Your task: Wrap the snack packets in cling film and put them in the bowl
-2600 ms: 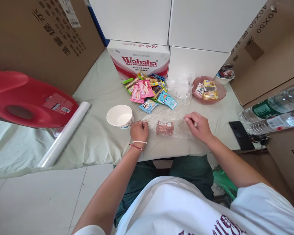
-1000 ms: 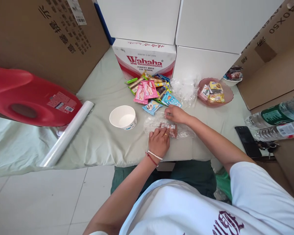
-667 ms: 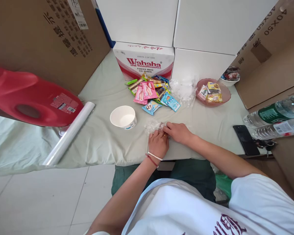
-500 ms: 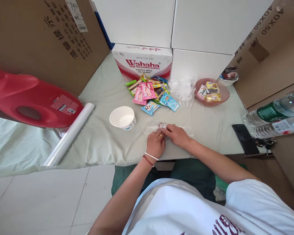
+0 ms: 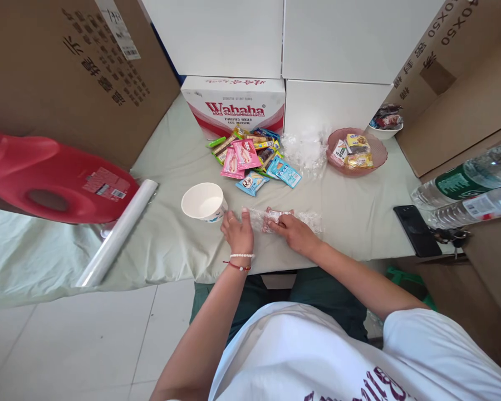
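Packet, small reddish-brown oblong [image 5: 276,213] in clear plastic film [image 5: 312,221], near-middle of bench [image 5: 350,234] under right hand [image 5: 297,234], grip unclear; left hand [image 5: 238,234] spread at film's left end. Probably light, slippery, crushable; hold middle.

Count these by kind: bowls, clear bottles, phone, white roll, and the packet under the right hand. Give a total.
Bowls: 3
Clear bottles: 2
Phone: 1
White roll: 1
Packet under the right hand: 1
Total: 8

red jug [image 5: 75,186]: cut off left | bottles [image 5: 461,182]: cut off right | reddish packet [image 5: 269,225]: partly hidden by right hand [image 5: 301,235]
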The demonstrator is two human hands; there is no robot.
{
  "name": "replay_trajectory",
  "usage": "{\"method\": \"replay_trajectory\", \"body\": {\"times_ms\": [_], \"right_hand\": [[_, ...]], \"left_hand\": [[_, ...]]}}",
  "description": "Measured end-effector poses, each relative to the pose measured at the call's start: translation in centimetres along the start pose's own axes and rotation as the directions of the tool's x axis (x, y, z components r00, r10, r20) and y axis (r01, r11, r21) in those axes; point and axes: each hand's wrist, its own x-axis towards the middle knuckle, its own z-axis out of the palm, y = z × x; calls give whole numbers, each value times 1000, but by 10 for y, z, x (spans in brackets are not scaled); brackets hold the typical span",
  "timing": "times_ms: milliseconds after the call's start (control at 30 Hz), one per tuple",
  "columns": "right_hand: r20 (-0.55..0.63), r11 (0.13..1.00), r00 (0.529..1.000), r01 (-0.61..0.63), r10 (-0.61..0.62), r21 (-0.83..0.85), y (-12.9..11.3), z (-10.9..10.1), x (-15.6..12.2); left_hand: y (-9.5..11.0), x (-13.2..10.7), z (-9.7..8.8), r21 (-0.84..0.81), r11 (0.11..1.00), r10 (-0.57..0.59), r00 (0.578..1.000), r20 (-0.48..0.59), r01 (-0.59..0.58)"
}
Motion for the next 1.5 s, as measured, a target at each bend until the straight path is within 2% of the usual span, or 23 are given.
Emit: {"method": "replay_trajectory", "body": {"times_ms": [133,233,300,333,400,500,533,567,633,700,767,833,933,1033,1167,1267,1333,1400,1500], "right_hand": [[-27,998,999,28,-30,-58,0,1,-1],[-27,992,997,64,-67,-107,-5,2,-3],[-41,992,997,63,-67,-110,-10,2,-6],[-59,994,996,63,-69,-94,-13,2,-8],[-100,995,990,96,-98,-27,-17,-3,-15],[-84,976,981,183,-173,122,-15,-21,-31],[-70,971,984,172,-162,169,-12,-29,-36],[-82,973,991,123,-109,194,-7,-38,-41],[-184,986,978,-67,95,156,3,-53,-48],[-300,949,903,-315,308,28,12,-64,-51],[-277,874,860,-473,429,-114,17,-70,-49],[-156,841,861,-507,484,-188,17,-73,-44],[-61,888,891,-454,450,-75,7,-77,-27],[-69,934,932,-351,355,73,-12,-78,4],[2,953,954,-298,299,-46,-36,-63,53],[36,950,950,-307,310,-59,-45,-50,73],[27,955,956,-292,291,46,-46,-41,77],[34,926,960,-278,279,254,-45,-32,76],[87,781,951,-294,297,550,-42,-19,71]], "left_hand": [[16,2,7,3,996,-94,996,-6,94],[33,-4,4,-75,996,-42,998,41,45],[47,-14,2,-159,987,58,991,124,-37],[53,-20,2,-210,973,135,974,180,-97],[63,-32,5,-277,931,316,908,277,-239],[67,-47,10,-212,871,492,792,361,-444],[65,-52,12,-168,849,525,762,378,-502],[62,-56,14,-124,825,551,737,390,-551],[57,-63,17,-44,779,586,703,403,-625],[52,-68,19,20,744,606,686,403,-668],[48,-70,19,49,724,615,677,404,-688],[44,-68,19,41,717,624,666,409,-696],[38,-66,20,3,710,639,646,418,-705],[35,-67,24,-8,716,638,649,415,-698],[32,-65,25,-42,744,626,672,396,-667],[24,-54,17,-163,779,618,698,363,-605],[17,-49,8,-235,816,578,747,328,-528],[10,-51,0,-272,848,521,808,276,-454],[3,-61,-10,-324,861,461,870,174,-392]]}}
